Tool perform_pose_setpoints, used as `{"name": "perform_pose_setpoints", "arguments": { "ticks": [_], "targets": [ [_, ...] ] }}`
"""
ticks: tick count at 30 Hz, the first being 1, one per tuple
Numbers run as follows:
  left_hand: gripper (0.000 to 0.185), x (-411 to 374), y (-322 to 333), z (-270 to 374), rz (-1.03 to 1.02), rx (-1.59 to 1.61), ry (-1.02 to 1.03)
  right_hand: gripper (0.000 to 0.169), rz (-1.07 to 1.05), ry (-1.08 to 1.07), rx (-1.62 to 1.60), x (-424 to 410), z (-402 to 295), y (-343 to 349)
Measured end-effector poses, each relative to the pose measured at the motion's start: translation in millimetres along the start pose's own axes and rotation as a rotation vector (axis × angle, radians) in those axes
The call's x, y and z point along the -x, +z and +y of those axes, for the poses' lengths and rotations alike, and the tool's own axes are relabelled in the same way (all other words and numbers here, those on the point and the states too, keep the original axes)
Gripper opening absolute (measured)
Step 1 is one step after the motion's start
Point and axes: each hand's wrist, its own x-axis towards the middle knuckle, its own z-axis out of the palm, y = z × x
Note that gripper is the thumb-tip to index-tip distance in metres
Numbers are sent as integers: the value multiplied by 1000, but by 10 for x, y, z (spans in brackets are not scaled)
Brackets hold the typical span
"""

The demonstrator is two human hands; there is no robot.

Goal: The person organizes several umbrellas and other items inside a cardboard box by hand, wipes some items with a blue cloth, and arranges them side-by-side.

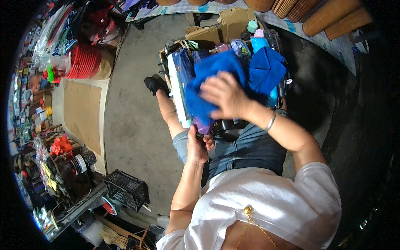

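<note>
My left hand (198,145) is closed around the lower end of a purple item (203,126), perhaps a folded umbrella; a blue cloth (200,100) covers its upper part. Over that cloth lies my right hand (226,97), motion-blurred, with a silver bangle on the wrist. Whether its fingers grip the fabric is unclear. Beneath and beyond both hands, an open cardboard box (236,28) between my legs is packed with folded umbrellas, among them a dark blue one (182,64) and a light blue one (259,43). A second blue cloth (265,70) drapes over the box's right side.
Rolled brown mats (331,15) lie on a table with a patterned cover (325,47) beyond the box. To the left, a pale platform (82,115) borders crowded goods, including a red ribbed stack (84,61). A black plastic crate (126,189) stands on the concrete floor (137,125).
</note>
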Motion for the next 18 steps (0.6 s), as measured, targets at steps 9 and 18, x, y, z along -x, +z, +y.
{"name": "perform_pose_setpoints", "arguments": {
  "ticks": [9, 18],
  "targets": [
    [55, -4, 28, 7, -51, -16, 27, 62, 114, 435, 57, -36, 164, -48],
    [55, -151, -115, -18, -138, 141, -54, 59, -64, 42, 29, -91, 0, -30]
  ]
}}
